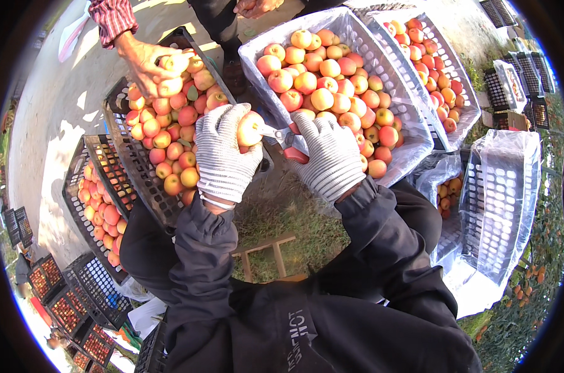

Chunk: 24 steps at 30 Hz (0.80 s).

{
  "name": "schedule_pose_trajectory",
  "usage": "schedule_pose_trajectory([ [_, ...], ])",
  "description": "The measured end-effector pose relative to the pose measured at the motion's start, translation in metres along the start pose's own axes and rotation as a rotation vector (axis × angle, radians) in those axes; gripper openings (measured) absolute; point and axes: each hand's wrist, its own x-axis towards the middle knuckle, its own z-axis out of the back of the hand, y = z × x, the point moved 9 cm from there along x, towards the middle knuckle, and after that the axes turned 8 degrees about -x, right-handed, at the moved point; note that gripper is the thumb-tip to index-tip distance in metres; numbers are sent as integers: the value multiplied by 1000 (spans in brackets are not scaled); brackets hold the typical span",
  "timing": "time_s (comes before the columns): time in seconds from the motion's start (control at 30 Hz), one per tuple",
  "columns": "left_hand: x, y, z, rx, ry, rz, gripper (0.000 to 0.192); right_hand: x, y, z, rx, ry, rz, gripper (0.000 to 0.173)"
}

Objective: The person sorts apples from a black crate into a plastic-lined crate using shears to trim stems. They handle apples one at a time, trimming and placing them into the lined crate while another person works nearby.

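Note:
In a striped knit glove, my left hand (227, 151) holds a yellow-red apple (250, 129) over the right edge of a black plastic crate (146, 182) of apples. My right hand (326, 154), gloved alike, grips small red-handled shears (295, 148). The shears' metal blades (273, 132) point left and meet the right side of the apple; whether they are apart cannot be told. Just beyond my right hand is a crate lined with clear plastic film (410, 135), filled with apples (340, 102).
Another person's bare hand (153, 63) grasps apples over the left crate's far end; the person's other hand (258, 7) is at the top. More apple crates (468, 100) flank me on both sides. A wooden frame (263, 247) lies on grass between my legs.

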Motion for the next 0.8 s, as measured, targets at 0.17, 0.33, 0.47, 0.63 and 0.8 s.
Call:
schedule_pose_trajectory([
  [0.17, 5, -8, -2, 41, 39, -72, 52, -1, -4, -3, 61, 27, -10, 44],
  [0.33, 7, 15, -34, -116, 116, 140, 52, -4, -12, 3, 221, -25, -120, 45],
  [0.47, 16, 65, -129, -250, 280, 424, 52, -2, -20, 13, 351, -110, -211, 55],
  [0.63, 18, 83, -234, -901, 295, 601, 50, 2, -19, 13, 477, -138, -173, 61],
  [0.8, -48, 80, -157, -1256, -50, 611, 31, 3, -13, 8, 445, -106, -131, 64],
])
